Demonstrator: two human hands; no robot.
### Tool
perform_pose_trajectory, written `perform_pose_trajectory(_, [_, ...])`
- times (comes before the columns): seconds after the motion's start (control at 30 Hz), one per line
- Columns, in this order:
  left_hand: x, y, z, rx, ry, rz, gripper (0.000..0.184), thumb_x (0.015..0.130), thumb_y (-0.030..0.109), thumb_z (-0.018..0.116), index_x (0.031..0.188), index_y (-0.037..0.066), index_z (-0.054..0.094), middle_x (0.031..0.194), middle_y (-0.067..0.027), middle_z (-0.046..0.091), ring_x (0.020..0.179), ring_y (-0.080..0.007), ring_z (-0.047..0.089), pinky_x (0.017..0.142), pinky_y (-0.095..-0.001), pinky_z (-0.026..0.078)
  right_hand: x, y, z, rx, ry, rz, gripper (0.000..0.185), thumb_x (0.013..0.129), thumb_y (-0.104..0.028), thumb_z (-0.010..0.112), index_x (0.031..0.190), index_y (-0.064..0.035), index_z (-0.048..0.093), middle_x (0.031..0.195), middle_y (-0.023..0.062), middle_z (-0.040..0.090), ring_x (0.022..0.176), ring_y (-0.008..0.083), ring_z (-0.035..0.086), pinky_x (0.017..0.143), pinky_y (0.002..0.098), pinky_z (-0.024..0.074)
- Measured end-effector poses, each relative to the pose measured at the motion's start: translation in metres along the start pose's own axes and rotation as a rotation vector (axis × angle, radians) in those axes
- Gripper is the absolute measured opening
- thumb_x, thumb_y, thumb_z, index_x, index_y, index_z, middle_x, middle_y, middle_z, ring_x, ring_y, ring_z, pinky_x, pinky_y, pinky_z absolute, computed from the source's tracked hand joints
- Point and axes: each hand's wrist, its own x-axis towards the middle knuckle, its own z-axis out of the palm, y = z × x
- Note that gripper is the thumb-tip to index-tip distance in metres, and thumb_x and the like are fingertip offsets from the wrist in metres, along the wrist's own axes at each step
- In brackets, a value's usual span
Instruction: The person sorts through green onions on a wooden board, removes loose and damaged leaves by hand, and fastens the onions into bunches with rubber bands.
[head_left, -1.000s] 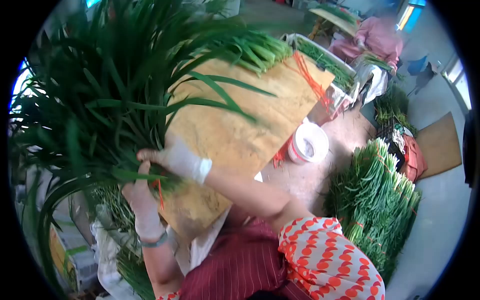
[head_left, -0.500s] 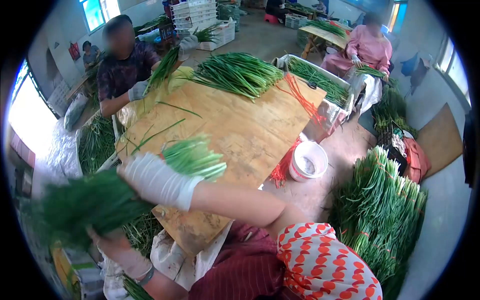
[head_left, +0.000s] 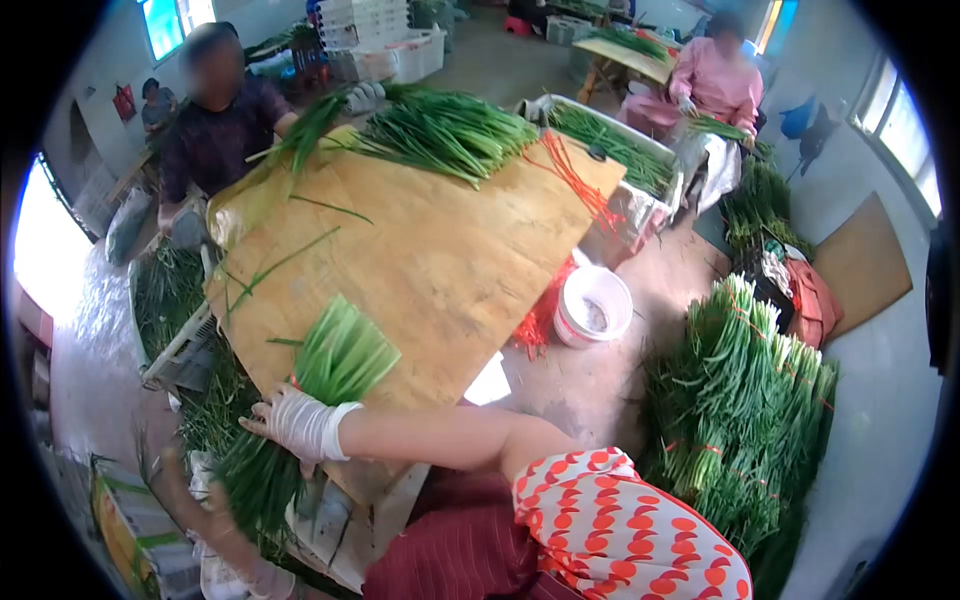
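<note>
Table (head_left: pixel 440 250): big tan board, middle of the frame, kinda scuffed.
Left hand (head_left: pixel 215 525): lower left, motion-blurred near the leaves, can't tell if it's open or closed.
Right hand (head_left: pixel 305 425): gloved, gripping the green bunch (head_left: pixel 345 355) at the board's lower left edge, stem ends on the wood, leaves hanging off.
Bundles (head_left: pixel 735 420): tied greens, stacked lower right.
Bucket (head_left: pixel 568 322): white, on the floor right of the board.
Pile (head_left: pixel 450 135): more greens, far edge.
People: dark shirt (head_left: pixel 215 135) upper left, pink top (head_left: pixel 715 80) upper right.

right hand (head_left: pixel 298 425): gloved, curled | left hand (head_left: pixel 218 525): blurred, lower, spread
</note>
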Motion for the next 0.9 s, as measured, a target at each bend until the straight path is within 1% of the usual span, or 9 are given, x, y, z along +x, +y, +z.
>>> perform_pose_trajectory(0.07, [0.011,0.037,0.012,0.260,-0.137,0.142,0.075,0.083,0.035,0.063,0.140,-0.001,0.030,0.143,-0.0146,0.036,0.134,-0.0295,0.029,0.111,-0.0410,0.016,0.015,0.024,-0.024,0.267,-0.026,-0.043,0.096,0.056,-0.046,0.079,0.134,-0.0049,0.042,0.129,0.0166,0.049,0.119,0.0332,0.046,0.097,0.0444,0.0360])
perform_pose_trajectory(0.1, [0.017,0.059,0.022,0.376,-0.188,0.203,0.079,0.081,0.040,0.065,0.140,-0.001,0.032,0.142,-0.0149,0.036,0.134,-0.0300,0.028,0.111,-0.0389,0.018,0.026,0.038,-0.026,0.233,0.070,-0.028,0.083,0.064,-0.047,0.074,0.130,-0.0050,0.047,0.124,0.0160,0.053,0.115,0.0311,0.049,0.095,0.0423,0.0377])
perform_pose_trajectory(0.17, [0.028,0.082,0.029,0.391,-0.315,0.157,0.089,0.075,0.045,0.069,0.140,-0.001,0.031,0.143,-0.0162,0.035,0.135,-0.0308,0.026,0.111,-0.0393,0.017,0.055,0.064,-0.040,0.198,-0.140,0.200,0.056,0.075,-0.044,0.065,0.114,-0.0049,0.058,0.114,0.0152,0.058,0.108,0.0289,0.053,0.090,0.0434,0.0401])
perform_pose_trajectory(0.3, [0.038,0.070,0.072,0.484,-0.534,0.231,0.105,0.060,0.036,0.079,0.140,-0.003,0.025,0.140,-0.0239,0.034,0.132,-0.0395,0.027,0.111,-0.0451,0.018,0.038,0.089,-0.018,-0.056,-0.291,0.174,0.034,0.077,-0.038,0.059,0.095,-0.0106,0.067,0.089,0.0132,0.067,0.086,0.0302,0.064,0.081,0.0441,0.0452])
perform_pose_trajectory(0.43, [0.022,0.014,0.113,0.549,-0.598,0.230,0.116,0.051,0.038,0.084,0.140,-0.004,0.022,0.137,-0.0253,0.036,0.129,-0.0401,0.031,0.110,-0.0459,0.021,0.005,0.074,-0.013,0.024,-0.107,0.408,0.021,0.074,-0.027,0.057,0.074,-0.0112,0.070,0.077,0.0122,0.068,0.075,0.0295,0.065,0.077,0.0426,0.0463])
perform_pose_trajectory(0.5, [0.019,-0.003,0.112,0.646,-0.629,0.123,0.120,0.045,0.039,0.086,0.138,-0.005,0.023,0.137,-0.0239,0.037,0.128,-0.0389,0.034,0.109,-0.0464,0.022,-0.011,0.071,-0.020,-0.045,-0.071,0.405,0.034,0.071,-0.036,0.061,0.086,-0.0068,0.069,0.077,0.0137,0.067,0.078,0.0309,0.064,0.076,0.0411,0.0467])
perform_pose_trajectory(0.67, [0.035,-0.011,0.100,0.556,-0.703,0.300,0.102,0.042,0.032,0.087,0.126,-0.004,0.042,0.124,-0.0219,0.050,0.115,-0.0378,0.047,0.100,-0.0441,0.037,-0.055,0.053,-0.067,0.000,-0.197,0.065,0.087,0.056,-0.044,0.074,0.126,-0.0014,0.047,0.107,0.0212,0.059,0.096,0.0352,0.059,0.080,0.0444,0.0455])
perform_pose_trajectory(0.77, [0.045,-0.016,0.098,0.482,-0.745,0.318,0.096,0.045,0.033,0.086,0.126,0.000,0.045,0.119,-0.0191,0.054,0.110,-0.0361,0.051,0.095,-0.0420,0.042,-0.058,0.059,-0.065,0.034,-0.270,0.078,0.110,0.041,-0.028,0.085,0.137,-0.0034,0.036,0.121,0.0231,0.052,0.099,0.0399,0.057,0.084,0.0457,0.0457])
perform_pose_trajectory(0.9, [0.075,-0.017,0.094,0.437,-0.934,0.142,0.087,0.056,0.045,0.079,0.126,0.004,0.047,0.114,-0.0211,0.057,0.107,-0.0365,0.054,0.089,-0.0419,0.044,-0.040,0.084,-0.061,0.265,-0.285,0.078,0.080,0.059,-0.017,0.078,0.130,-0.0154,0.042,0.095,0.0185,0.063,0.087,0.0389,0.062,0.073,0.0438,0.0498])
